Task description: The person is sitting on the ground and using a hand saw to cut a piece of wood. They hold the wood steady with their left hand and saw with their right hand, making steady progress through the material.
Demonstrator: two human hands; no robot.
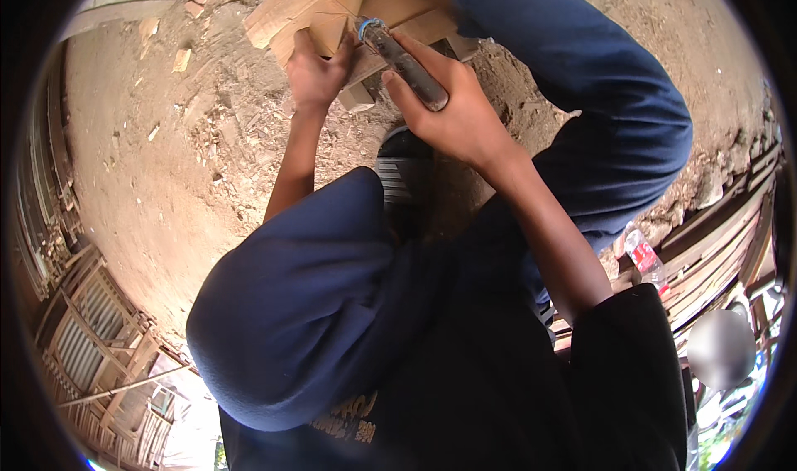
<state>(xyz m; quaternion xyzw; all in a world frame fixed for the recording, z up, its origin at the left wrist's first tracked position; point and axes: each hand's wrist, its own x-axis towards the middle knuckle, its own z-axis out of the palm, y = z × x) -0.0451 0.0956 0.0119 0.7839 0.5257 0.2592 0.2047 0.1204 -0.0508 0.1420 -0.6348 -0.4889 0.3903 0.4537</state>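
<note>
Your right hand is wrapped around a dark, worn, cylindrical tool handle, its thumb and forefinger lying along opposite sides. Your left hand rests at the near edge of the tan, flat-faced wooden board, thumb and forefinger spread apart; whether it pinches the wood is hard to say.

The key relation: the handle slants up and leftward, its bright blue ring beside the board's right part and its butt in your right palm. The board lies ahead of both hands, your left one nearer, just left of the ring. What the tool's far end looks like can't be made out.

Left of the board, brown dirt ground spreads with scattered chips. On the near side stands your black striped shoe; to the right, your navy trouser leg bounds your right arm's room.
</note>
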